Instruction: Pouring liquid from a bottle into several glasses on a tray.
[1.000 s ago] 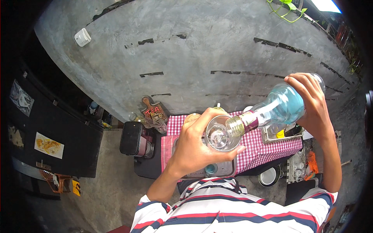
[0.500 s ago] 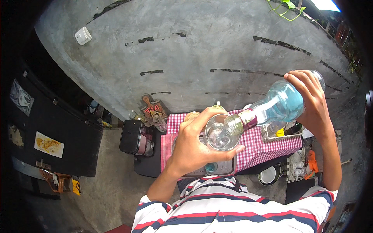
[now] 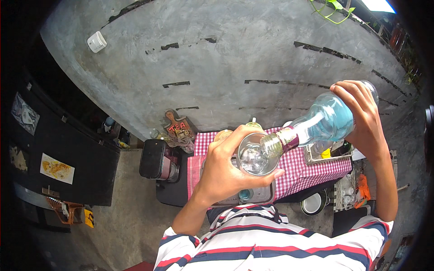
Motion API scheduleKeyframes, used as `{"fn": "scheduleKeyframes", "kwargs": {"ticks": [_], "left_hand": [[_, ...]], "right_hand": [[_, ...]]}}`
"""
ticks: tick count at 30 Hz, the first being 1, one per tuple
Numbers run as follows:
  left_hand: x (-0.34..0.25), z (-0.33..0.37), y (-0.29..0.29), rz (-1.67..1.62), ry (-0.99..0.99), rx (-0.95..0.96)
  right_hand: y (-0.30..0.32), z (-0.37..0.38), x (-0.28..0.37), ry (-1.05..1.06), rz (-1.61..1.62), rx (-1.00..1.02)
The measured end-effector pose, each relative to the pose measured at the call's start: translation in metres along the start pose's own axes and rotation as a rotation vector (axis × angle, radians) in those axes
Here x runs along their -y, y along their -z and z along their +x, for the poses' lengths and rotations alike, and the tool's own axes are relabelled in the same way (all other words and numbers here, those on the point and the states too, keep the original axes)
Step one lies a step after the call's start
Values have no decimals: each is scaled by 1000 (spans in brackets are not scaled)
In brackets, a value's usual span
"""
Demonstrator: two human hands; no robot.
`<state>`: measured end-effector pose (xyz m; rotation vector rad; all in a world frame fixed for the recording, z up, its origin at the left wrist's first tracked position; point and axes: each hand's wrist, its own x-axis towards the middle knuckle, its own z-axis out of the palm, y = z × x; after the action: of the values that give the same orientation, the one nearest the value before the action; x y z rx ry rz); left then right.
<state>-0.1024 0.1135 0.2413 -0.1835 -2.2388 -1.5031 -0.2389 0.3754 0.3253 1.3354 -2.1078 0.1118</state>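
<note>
While the left hand [image 3: 226, 165] is curled around a clear glass [image 3: 259, 157], thumb along the near side and fingers round the far side, the right hand [image 3: 364, 118] grips a long-necked bottle [image 3: 322, 119] near its base. Watching on my remote feed, I read the step as pouring: the bottle is tilted down toward the left hand, its mouth over the glass opening, though I cannot tell whether it touches the rim or how full the glass is. I judge that the next move calls for a gently controlled tilt, with the mouth inside the rim and the left hand level. I see nothing wedged between the hands, but the left hand and glass hide part of a metal tray [image 3: 261, 196] below them, where a bluish cup [image 3: 245, 195] stands. Under both lies the surface [image 3: 171, 195], largely covered by a checked cloth [image 3: 294, 179]; below the right hand, toward the left, sits a white basket [image 3: 329, 161] of small things, which a dropped bottle could strike. Left of the left hand I make out a black appliance [image 3: 153, 159], with a wooden board [image 3: 177, 128] beyond it; farther off, past both hands, rises the grey wall [image 3: 217, 58].
</note>
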Motion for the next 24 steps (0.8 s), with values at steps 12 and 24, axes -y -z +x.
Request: {"fn": "scheduleKeyframes", "kwargs": {"ticks": [12,24], "left_hand": [[2,2,0,18,-11,3],[2,-6,4,-2,-46,-20]], "right_hand": [[-1,2,-1,-4,12,4],[-7,0,11,-55,124,30]]}}
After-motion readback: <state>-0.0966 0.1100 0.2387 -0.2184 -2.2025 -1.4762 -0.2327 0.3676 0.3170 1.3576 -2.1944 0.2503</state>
